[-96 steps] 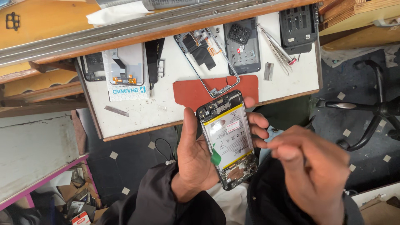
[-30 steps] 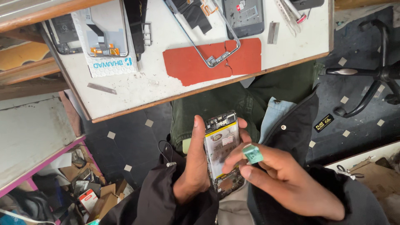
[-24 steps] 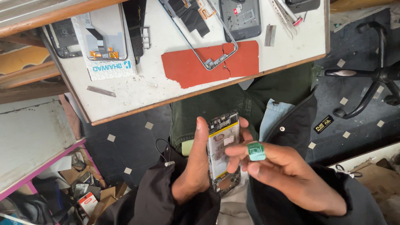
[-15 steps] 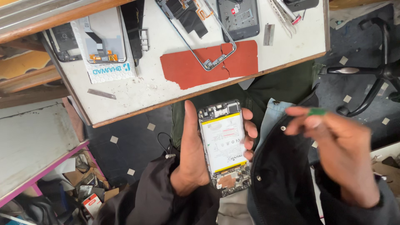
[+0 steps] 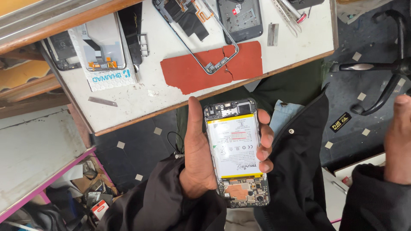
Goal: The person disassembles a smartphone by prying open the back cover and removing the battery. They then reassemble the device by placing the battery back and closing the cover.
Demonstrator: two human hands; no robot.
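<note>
A: What is the left hand (image 5: 201, 162) doing now?

B: It is holding the opened phone (image 5: 236, 152) over the lap, below the near edge of the table (image 5: 141, 100). The thumb is lying along one long side and the fingers are wrapping the other side, so the white and yellow battery (image 5: 234, 146) is facing up.

A: And the right hand (image 5: 398, 141)?

B: It is staying far at the right edge of the view, well apart from the phone. I cannot tell if it is holding something; the fingers are not showing.

A: How to hold it well, do you think?

B: I think the grip should be staying on the side edges only, not pressing the battery or the bare boards, and the phone should be staying level.

A: What is lying further away?

B: On the table, a torn red mat (image 5: 212, 66) is lying near the front edge, with a thin phone frame (image 5: 201, 34) partly on it. A dark back cover (image 5: 239, 19) is lying toward the far edge, tweezers (image 5: 291, 17) beside it, and a screen on white packaging (image 5: 105, 55) toward the left corner.
</note>
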